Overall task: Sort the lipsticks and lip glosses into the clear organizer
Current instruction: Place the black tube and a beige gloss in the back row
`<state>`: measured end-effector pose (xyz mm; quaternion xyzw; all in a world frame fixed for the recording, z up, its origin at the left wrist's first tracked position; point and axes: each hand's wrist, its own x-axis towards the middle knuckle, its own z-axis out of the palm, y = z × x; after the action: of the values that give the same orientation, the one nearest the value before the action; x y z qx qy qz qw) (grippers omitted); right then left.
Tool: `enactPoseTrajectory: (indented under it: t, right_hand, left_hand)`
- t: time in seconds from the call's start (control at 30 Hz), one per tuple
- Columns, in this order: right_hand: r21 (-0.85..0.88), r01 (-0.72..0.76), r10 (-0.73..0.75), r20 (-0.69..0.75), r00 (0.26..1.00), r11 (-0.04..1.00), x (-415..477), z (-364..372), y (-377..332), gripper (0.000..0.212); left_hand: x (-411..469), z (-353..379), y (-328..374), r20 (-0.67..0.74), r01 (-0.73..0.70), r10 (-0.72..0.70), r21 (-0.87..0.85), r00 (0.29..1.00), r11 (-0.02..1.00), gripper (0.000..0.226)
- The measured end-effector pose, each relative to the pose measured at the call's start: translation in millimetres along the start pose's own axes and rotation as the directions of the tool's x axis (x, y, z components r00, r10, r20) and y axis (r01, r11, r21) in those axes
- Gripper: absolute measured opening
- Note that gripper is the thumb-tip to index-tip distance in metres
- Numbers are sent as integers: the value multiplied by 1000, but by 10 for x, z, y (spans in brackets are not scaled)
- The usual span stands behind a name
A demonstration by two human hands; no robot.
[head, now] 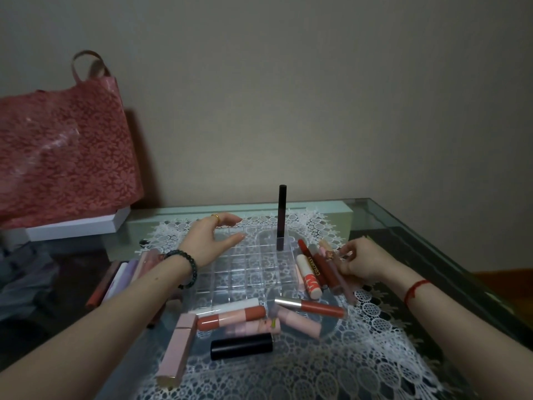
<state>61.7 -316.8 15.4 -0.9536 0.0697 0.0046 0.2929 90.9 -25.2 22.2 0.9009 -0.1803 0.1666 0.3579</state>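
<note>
A clear grid organizer (245,272) sits on a white lace mat. One dark lip gloss (281,217) stands upright in a back compartment. My left hand (210,241) rests against the organizer's back left corner, fingers loosely spread around the rim. My right hand (356,262) reaches into a pile of red and pink tubes (313,269) right of the organizer, fingers curled on a tube there. More lipsticks lie in front: an orange-pink tube (230,317), a red gloss with silver cap (311,306), a black lipstick (241,345) and a pink square tube (177,346).
Several more tubes (121,280) lie left of the organizer, partly behind my left forearm. A red patterned bag (63,151) stands on a white box (78,225) at the back left. The glass table's right edge (450,255) runs diagonally; a wall is close behind.
</note>
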Motion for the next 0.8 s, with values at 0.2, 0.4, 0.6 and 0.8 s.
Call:
enactPoseTrajectory:
  t: [0.2,0.4,0.6,0.8]
  right_hand:
    - [-2,-42,41,-86,995,999,-49,15,18,36]
    - [492,85,3,-176,984,866,-113,-79,40,33]
    - [682,285,-211,-191,959,674,-298,-206,-297,29]
    - [601,404,-342,-222,913,690,-447,-211,-709,22]
  left_hand:
    - [-66,-54,65,-49,-13,12,-16,999,1000,28]
    - [-126,-79,147,-87,-45,38,-78,995,996,20]
    - [-179,-31,408,-33,-74,69,-187,997,980,18]
    - [-244,80,713,61,-83,107,-310,992,947,23]
